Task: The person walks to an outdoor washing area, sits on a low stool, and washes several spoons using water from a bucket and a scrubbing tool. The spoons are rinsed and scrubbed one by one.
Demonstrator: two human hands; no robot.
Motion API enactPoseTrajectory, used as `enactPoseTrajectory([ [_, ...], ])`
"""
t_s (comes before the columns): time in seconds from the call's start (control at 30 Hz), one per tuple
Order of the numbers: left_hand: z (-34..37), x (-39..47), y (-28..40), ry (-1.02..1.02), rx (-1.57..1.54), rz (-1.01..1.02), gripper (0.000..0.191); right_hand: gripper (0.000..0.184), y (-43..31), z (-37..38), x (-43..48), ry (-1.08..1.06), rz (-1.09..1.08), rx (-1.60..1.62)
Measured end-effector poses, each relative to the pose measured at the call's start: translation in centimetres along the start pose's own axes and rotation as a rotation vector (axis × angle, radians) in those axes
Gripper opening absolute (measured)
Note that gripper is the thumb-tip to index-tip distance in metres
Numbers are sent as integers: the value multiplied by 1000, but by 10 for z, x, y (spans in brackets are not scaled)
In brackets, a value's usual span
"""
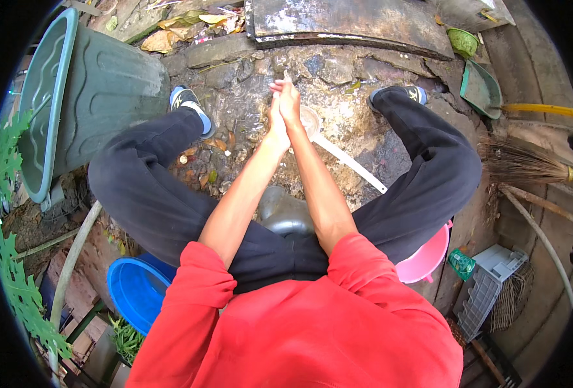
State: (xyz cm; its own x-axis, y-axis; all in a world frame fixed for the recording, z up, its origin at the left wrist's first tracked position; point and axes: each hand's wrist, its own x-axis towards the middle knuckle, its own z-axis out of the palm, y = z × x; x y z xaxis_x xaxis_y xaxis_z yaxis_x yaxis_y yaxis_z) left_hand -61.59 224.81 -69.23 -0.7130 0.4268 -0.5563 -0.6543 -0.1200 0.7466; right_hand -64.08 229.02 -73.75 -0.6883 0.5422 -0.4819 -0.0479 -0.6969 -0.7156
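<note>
My left hand point(276, 119) and my right hand point(290, 104) are pressed palm to palm in front of me, fingers pointing away from my body. Nothing shows between them, though the inner palms are hidden. Just right of the hands, a round, pale dipper bowl point(309, 121) lies on the wet stone ground, partly covered by my right wrist. Its long white handle point(352, 165) slants towards my right knee. Beneath my forearms, between my thighs, is a dark, shiny rounded object point(286, 213) that I cannot identify.
A large green bin point(107, 97) lies tilted at left. A blue tub point(138, 291) and a pink basin point(424, 257) flank my hips. At right are a green dustpan point(481, 89), a stick broom point(524, 160) and a grey plastic crate point(485, 291). A worn board point(344, 22) lies ahead.
</note>
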Motion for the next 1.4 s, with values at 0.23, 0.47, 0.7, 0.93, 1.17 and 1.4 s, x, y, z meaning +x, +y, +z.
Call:
enactPoseTrajectory([
  [0.23, -23, 18, 17, -14, -514, -646, 68, 45, -2, -5, -10, -77, -80, -646],
  [0.47, -38, 31, 32, 111, -581, -712, 66, 42, -14, 4, -9, -288, -94, -1163],
  [0.7, -30, 39, 33, -40, -557, -704, 55, 32, -47, 11, -14, -423, -17, -1326],
  [0.93, -77, 88, 44, -201, -498, -457, 36, 31, -73, 46, -24, -820, -153, -1466],
  [1.17, -78, 69, 51, 278, 133, 91, 45, 32, -72, -12, 2, -468, 411, -168],
  [1.4, -44, 56, 28, 42, 478, 49, 46, 43, 53, -120, 38, 568, 433, 502],
])
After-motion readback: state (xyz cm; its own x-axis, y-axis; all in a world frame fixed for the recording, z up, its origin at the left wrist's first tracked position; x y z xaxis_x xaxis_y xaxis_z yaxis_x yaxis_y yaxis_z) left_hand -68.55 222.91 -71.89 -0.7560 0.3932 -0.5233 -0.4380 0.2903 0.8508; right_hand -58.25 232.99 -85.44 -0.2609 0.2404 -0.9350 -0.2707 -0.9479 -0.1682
